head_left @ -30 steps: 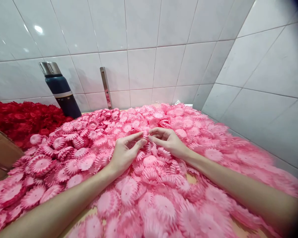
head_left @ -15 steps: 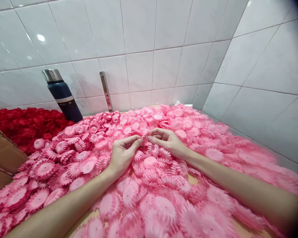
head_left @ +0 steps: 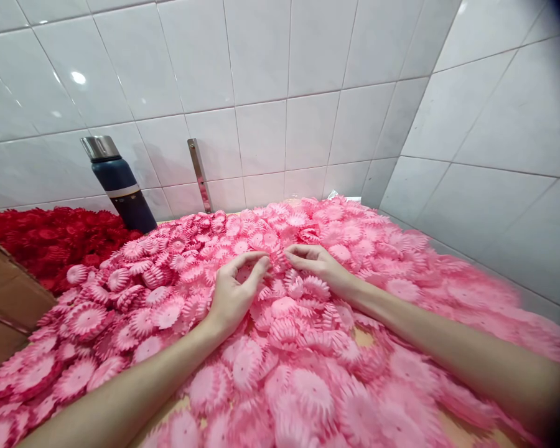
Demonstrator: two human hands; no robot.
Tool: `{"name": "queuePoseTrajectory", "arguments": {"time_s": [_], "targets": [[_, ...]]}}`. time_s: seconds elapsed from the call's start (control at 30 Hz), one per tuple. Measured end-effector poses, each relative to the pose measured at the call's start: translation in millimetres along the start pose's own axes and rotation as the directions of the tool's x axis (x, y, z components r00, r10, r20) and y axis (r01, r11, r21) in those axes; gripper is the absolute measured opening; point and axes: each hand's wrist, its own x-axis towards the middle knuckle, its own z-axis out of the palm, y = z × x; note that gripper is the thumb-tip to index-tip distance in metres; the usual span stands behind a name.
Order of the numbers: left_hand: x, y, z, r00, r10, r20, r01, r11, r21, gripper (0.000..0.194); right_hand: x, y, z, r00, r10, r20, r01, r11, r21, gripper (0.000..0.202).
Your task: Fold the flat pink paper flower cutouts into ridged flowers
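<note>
Our 2 hands have moved slightly apart, which suggests that their shared hold has loosened. Our left hand [head_left: 233,289] curls, thumb near forefinger; our right hand [head_left: 324,267] bunches its fingertips. We cannot tell whether either pinches anything. Pink flowers [head_left: 284,307] lie heaped beneath and around both hands: round, overlapping, with fringed edges, some with dark dots at centre.
</note>
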Motion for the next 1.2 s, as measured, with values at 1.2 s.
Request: {"name": "queuePoseTrajectory", "arguments": {"time_s": [1.2], "targets": [[0.8,0.2,-1.0,0.999,0.026,-0.035,-0.027,0.999,-0.033,0.031,-3.6,-5.3,-2.7,0.996,0.091,-0.004,-0.09,0.995,0.05,0.024]]}}
